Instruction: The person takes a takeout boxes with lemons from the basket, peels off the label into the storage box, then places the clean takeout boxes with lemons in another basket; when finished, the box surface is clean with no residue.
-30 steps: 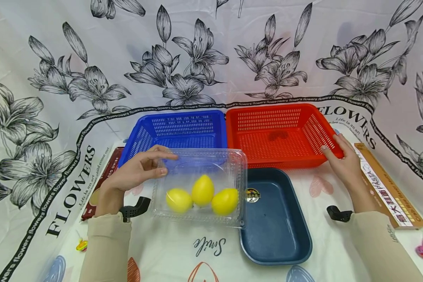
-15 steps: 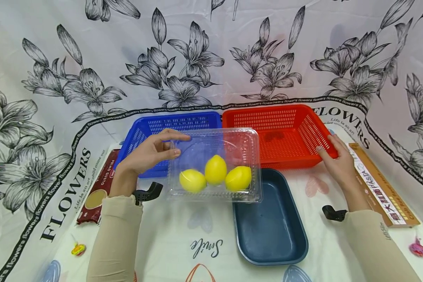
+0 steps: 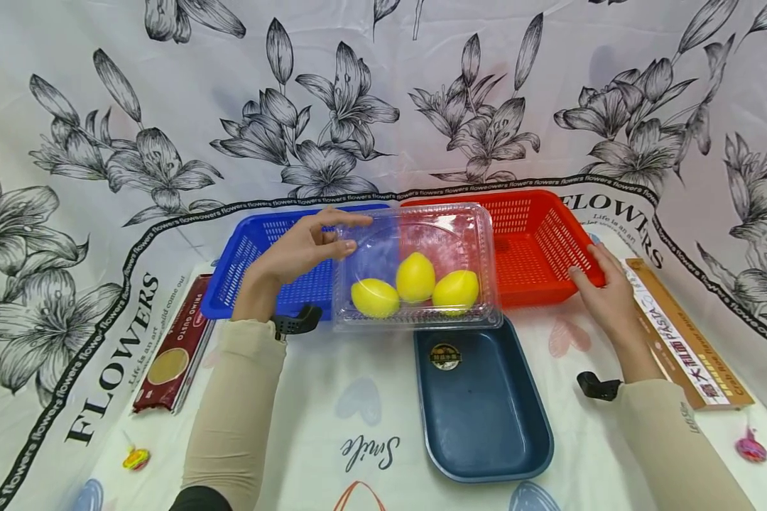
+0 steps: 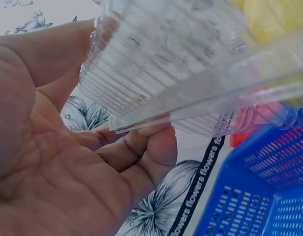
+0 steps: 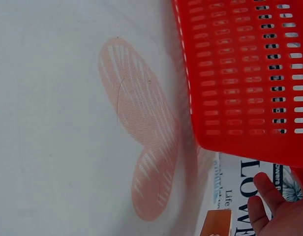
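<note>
My left hand [image 3: 300,248] holds a clear plastic clamshell box [image 3: 364,266] by its left side, fingers at the top corner and thumb in front. Three yellow lemons [image 3: 415,278] lie inside along its lower edge. In the left wrist view, curled fingers [image 4: 159,147] grip the ribbed box [image 4: 156,59] at its rim. The box is held up in front of a blue basket [image 3: 230,284] and a red basket [image 3: 537,248], covering part of both. My right hand [image 3: 613,298] grips the red basket's near right corner; in the right wrist view its fingers [image 5: 269,191] show beside the basket.
A dark blue tray [image 3: 486,404] with a round sticker sits below the box. Far left lie a red PRIMO GUSTO packet [image 3: 172,355] and a yellow wrapped candy [image 3: 136,459]. At right are a brown pasta box [image 3: 690,341] and a pink candy [image 3: 751,447].
My left hand has raised the clear box of lemons away from me and to the right, from above the table toward the two baskets. The right hand stays at the red basket's corner.
</note>
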`<state>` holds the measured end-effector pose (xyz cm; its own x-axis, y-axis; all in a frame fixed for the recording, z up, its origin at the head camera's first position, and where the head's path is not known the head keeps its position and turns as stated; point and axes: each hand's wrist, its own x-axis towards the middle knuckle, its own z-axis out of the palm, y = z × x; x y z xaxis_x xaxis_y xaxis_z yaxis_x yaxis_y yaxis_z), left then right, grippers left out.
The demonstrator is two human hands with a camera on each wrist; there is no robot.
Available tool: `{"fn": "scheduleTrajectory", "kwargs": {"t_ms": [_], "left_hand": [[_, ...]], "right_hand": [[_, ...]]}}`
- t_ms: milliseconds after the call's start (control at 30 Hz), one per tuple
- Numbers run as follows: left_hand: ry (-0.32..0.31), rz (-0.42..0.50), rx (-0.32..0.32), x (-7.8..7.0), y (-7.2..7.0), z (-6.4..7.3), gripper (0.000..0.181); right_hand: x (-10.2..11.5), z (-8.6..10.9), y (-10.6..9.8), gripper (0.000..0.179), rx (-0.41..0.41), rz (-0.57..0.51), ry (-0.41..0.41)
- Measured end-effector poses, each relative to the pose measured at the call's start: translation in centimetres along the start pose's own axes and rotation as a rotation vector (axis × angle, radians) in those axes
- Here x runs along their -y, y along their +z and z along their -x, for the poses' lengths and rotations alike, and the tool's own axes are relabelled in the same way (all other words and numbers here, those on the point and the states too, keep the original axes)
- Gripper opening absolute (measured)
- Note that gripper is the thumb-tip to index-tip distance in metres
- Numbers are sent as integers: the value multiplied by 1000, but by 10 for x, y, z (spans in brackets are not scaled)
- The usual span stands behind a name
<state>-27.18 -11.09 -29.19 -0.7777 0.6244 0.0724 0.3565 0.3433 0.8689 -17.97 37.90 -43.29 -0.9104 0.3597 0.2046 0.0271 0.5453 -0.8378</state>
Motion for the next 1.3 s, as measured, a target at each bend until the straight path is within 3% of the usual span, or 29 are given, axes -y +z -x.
{"fn": "scheduleTrajectory", "kwargs": {"t_ms": [267, 600, 900, 1167, 1300], "left_hand": [[-18, 25, -8, -2, 5, -27, 44], [-18, 81, 5, 1, 22, -65, 41], [-40, 110, 27, 3, 36, -91, 40], [-6, 142, 39, 2, 43, -111, 41], [7, 113, 28, 1, 47, -121, 42]], "right_hand": [[-1, 0, 3, 64, -11, 3, 3], [-5, 0, 3, 63, -27, 19, 12], [-3, 2, 1, 63, -32, 31, 39], [2, 2, 4, 63, -48, 1, 31], [3, 1, 6, 63, -50, -7, 38]]}}
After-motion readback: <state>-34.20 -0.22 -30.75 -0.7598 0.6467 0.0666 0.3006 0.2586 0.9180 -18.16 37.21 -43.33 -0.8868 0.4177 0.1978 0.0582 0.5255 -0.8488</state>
